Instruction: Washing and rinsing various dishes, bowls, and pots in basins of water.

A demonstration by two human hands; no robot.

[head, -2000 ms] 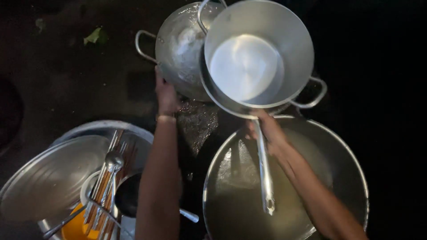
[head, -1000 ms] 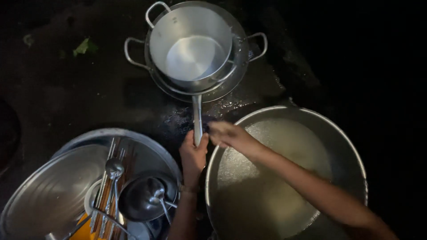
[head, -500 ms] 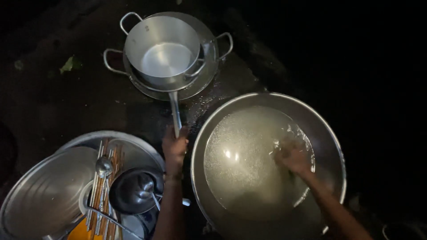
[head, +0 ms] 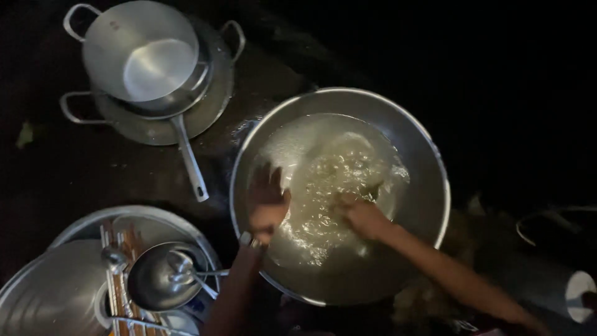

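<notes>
Dark ground surrounds basin; both hands inside rim.

Far left: a stack of metal cookware stands on dark, wet ground. A two-handled pot sits on top, nested in a long-handled pan whose handle points toward the near side, and both rest in a wider two-handled pan at the bottom.

Near left: a large round metal tray carries a big lid, a small dark bowl, spoons and a row of chopsticks.

Near right, mostly in shadow: a white cup at the edge, with a thin wire handle just beyond it.
</notes>
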